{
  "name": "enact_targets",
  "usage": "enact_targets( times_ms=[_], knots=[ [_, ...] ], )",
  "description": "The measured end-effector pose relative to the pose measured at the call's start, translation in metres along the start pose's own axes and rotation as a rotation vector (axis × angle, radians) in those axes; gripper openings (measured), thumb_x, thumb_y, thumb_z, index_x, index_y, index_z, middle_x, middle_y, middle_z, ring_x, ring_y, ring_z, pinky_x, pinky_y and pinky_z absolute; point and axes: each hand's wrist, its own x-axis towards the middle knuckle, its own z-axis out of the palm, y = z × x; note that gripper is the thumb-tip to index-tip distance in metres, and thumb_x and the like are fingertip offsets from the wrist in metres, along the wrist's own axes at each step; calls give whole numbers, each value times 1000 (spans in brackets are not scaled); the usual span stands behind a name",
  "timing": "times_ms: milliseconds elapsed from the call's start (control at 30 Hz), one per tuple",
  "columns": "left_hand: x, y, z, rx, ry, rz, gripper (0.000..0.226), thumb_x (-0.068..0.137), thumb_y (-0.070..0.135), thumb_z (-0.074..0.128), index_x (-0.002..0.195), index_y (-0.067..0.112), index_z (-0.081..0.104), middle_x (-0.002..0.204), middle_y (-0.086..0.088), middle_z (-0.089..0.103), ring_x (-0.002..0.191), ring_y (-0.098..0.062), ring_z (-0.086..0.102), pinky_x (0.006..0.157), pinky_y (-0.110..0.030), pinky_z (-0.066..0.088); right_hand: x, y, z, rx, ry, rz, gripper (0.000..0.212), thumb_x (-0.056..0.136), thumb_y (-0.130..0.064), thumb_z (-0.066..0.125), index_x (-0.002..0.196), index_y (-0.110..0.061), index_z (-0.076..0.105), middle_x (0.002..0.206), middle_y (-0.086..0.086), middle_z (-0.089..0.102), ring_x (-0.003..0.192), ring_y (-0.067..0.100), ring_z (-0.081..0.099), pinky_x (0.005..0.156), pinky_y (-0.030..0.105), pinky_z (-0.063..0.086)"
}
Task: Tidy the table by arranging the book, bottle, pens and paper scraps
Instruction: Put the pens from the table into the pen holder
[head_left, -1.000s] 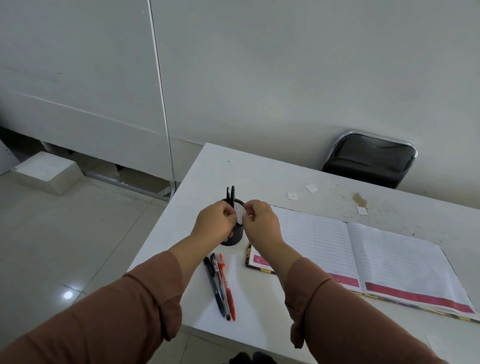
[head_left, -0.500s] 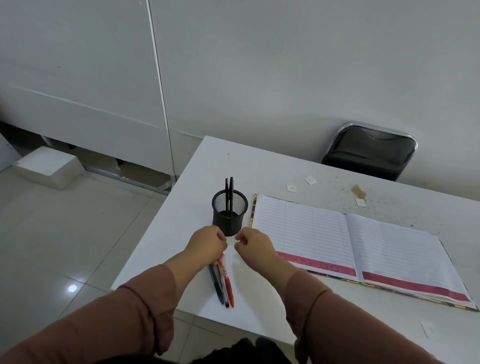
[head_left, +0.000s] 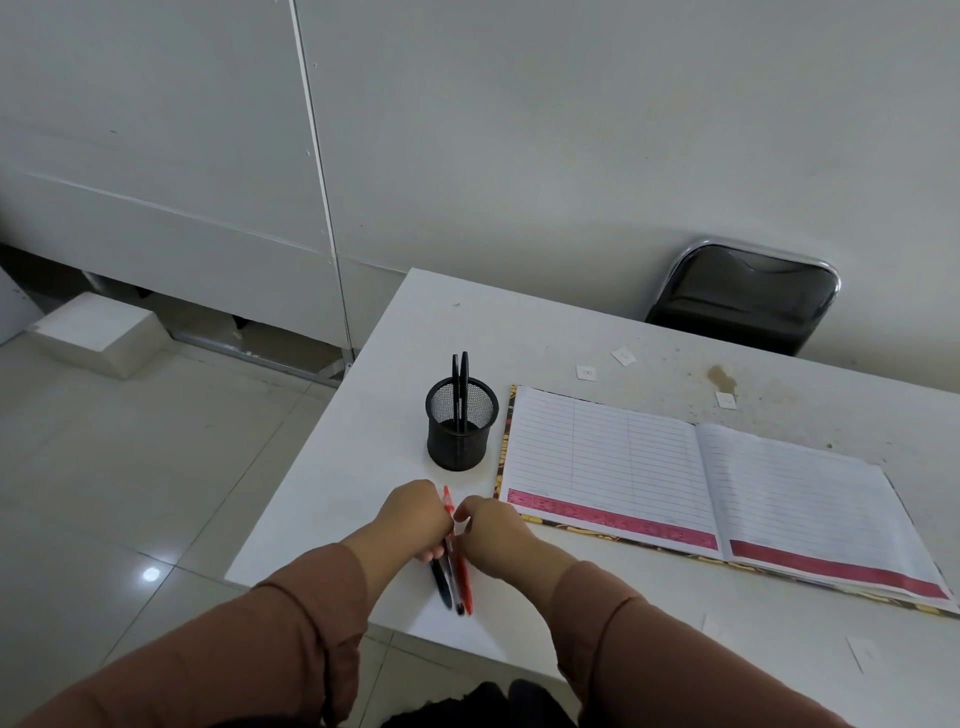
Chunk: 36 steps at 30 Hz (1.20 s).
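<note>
Both hands meet over three loose pens (head_left: 456, 577), one red and two dark, lying side by side near the front edge of the white table (head_left: 374, 457). The left hand (head_left: 413, 519) is curled onto their upper ends. The right hand (head_left: 488, 527) is curled beside them; its grip cannot be told. A black mesh pen cup (head_left: 460, 431) holding two black pens (head_left: 460, 384) stands just beyond. The open lined notebook (head_left: 701, 493) lies to its right, with small white paper scraps (head_left: 586, 372) beyond it.

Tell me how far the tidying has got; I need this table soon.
Done: two black pens stand in the mesh pen cup. In hand: the left hand and right hand are gathering the three loose pens at the table's near edge. Left: the book lies open and paper scraps lie beyond it. No bottle is in view.
</note>
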Motion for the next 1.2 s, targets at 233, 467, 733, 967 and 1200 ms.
enact_targets(
  times_ms=[233,467,733,967,1200],
  knots=[
    [4,6,5,69,43,106,26,87,6,52,63,15,45,64,-4,58,45,-11,52,44,-18,45,2,-2,3,-36,24,-5,32,88,-13,53,120,-9,52,119,15,57,105,30,59,75,30,45],
    [3,14,7,181,15,110,7,85,3,56,90,7,59,58,-4,54,51,-19,53,56,-25,45,4,-1,2,-22,31,17,33,86,-8,54,118,-7,50,119,16,55,104,30,59,77,30,45],
    [11,13,14,239,69,181,19,88,4,53,107,5,57,100,-15,65,106,-31,63,79,-33,48,5,6,-2,-44,39,71,36,85,-4,53,120,-6,48,118,15,58,98,25,58,69,28,42],
    [15,13,23,179,217,179,31,93,19,49,122,8,45,121,-13,45,99,-24,58,72,-28,41,-1,8,-3,-35,69,7,38,87,-4,49,124,-12,49,119,17,53,102,32,59,72,32,45],
    [12,15,24,122,232,143,40,87,1,50,125,8,39,122,-14,40,96,-25,58,70,-28,39,-4,13,0,-299,11,-98,34,93,-9,42,126,-3,49,125,17,53,114,30,47,90,35,44]
  ],
)
